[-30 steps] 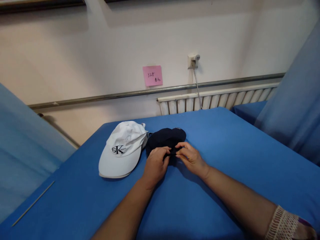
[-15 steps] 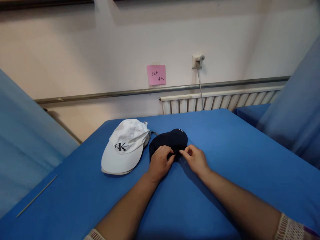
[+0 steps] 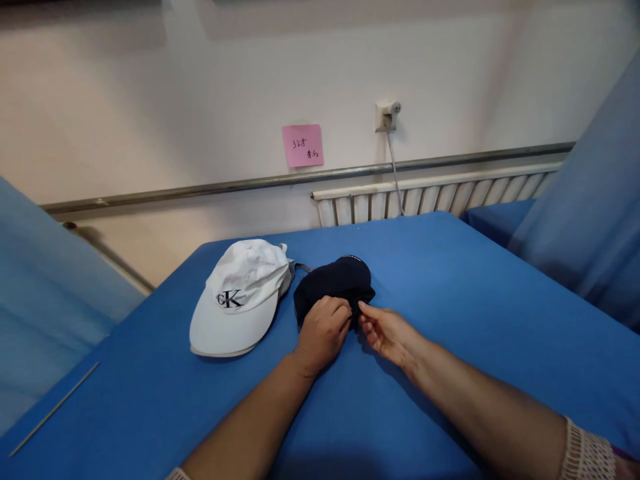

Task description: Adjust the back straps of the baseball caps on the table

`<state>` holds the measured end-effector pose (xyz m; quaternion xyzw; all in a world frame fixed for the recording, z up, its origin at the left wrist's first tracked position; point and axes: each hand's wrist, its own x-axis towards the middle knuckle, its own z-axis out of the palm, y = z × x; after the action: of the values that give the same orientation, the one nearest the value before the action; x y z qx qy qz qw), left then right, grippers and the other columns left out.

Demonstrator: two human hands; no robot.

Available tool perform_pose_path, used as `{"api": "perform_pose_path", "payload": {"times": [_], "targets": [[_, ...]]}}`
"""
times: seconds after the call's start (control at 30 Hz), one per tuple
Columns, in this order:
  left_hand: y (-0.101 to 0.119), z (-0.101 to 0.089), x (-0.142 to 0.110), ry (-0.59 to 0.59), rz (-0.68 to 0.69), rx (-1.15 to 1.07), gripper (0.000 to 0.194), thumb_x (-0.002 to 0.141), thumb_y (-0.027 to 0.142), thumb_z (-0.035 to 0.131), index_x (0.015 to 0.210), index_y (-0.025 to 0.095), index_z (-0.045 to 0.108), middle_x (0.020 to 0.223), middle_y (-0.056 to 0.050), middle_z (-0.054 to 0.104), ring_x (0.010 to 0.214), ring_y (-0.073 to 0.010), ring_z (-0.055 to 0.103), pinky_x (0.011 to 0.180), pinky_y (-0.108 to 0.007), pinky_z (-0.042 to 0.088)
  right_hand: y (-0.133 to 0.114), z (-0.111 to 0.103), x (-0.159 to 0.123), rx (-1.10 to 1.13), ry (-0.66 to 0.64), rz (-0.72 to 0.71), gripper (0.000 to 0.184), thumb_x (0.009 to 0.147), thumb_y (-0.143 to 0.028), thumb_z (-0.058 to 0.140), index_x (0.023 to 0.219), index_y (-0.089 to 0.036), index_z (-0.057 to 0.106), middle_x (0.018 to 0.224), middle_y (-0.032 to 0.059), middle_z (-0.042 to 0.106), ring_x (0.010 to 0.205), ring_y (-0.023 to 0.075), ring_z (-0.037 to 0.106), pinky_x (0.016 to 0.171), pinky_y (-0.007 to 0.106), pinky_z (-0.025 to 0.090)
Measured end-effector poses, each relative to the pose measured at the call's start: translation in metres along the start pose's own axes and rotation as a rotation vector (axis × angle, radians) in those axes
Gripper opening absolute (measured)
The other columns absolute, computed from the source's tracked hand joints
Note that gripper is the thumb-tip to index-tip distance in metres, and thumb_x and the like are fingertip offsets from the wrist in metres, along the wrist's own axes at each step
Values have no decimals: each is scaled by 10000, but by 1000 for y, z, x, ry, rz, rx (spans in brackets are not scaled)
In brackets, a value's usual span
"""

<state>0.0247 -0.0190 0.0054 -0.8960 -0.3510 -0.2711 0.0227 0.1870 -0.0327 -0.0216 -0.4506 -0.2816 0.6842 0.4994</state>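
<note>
A black cap [image 3: 327, 281] lies on the blue-covered table, its brim pointing away to the far right. My left hand [image 3: 324, 331] is closed on the cap's near edge, fingers curled over it. On the right of that same edge, my right hand [image 3: 387, 331] pinches the fabric between thumb and fingers. Exactly what part the fingertips grip is hidden. Just left of the black cap sits a white cap [image 3: 245, 287] with a black "CK" logo, its brim turned toward me. A dark strap [image 3: 303, 267] shows between the two caps.
A thin stick [image 3: 54, 410] lies along the left side of the blue table [image 3: 450, 287]. Behind stand a white radiator [image 3: 430, 197], a metal rail and a plugged socket [image 3: 387, 117]. A pink note [image 3: 303, 145] is on the wall. Blue curtains [image 3: 585, 193] hang at both sides.
My right hand has rolled over so more of its palm side shows, still at the black cap's near edge. My left hand has curled further over the edge. The camera view shifted slightly.
</note>
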Motion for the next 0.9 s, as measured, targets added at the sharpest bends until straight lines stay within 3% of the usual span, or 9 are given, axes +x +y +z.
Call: {"api": "perform_pose_path", "payload": {"times": [0.1,0.2,0.3,0.43,0.63,0.73,0.9], "targets": [[4,1,0,-18,1,-37,134,911,155,490,856,192,607,973,-67,664,871,-196,572,804,-363,467,-1,1,1,122,82,149,180,834,-250,663,709,-179,554,586,-13,556,436,64,489,356,143,349],[6,1,-4,-2,-99,-203,71,883,200,562,934,194,611,1019,-64,665,939,-197,591,848,-359,476,-4,2,1,32,103,36,200,792,-236,673,681,-189,513,578,-34,545,444,62,487,360,141,327],[6,2,-6,18,-326,-371,155,870,262,589,1009,199,616,971,-50,672,887,-184,616,801,-334,497,-7,0,2,-78,80,-94,245,732,-291,718,672,-192,503,584,-47,540,469,65,500,385,148,350],[5,3,-6,0,-530,-452,154,854,297,594,967,203,642,910,-37,674,823,-176,624,772,-320,493,-7,-2,5,-94,35,-183,321,641,-386,781,683,-186,534,614,-46,548,540,86,551,441,176,409],[3,8,-6,46,-614,-578,176,782,288,660,933,200,643,877,-25,659,815,-169,600,765,-298,473,-6,0,4,-81,55,-203,397,588,-454,808,714,-194,535,579,-48,569,548,118,596,456,200,414],[0,10,-6,48,-641,-661,132,773,306,660,816,183,635,818,-22,631,771,-163,579,729,-284,462,-7,1,3,-85,105,-201,384,591,-437,806,720,-191,542,578,-44,581,533,112,584,460,205,412],[-2,6,-3,97,-652,-790,186,783,332,631,699,167,639,976,-64,615,915,-186,591,836,-300,452,-5,0,3,-57,174,-169,332,612,-383,797,696,-190,539,571,-50,546,526,94,537,451,194,392]]}}
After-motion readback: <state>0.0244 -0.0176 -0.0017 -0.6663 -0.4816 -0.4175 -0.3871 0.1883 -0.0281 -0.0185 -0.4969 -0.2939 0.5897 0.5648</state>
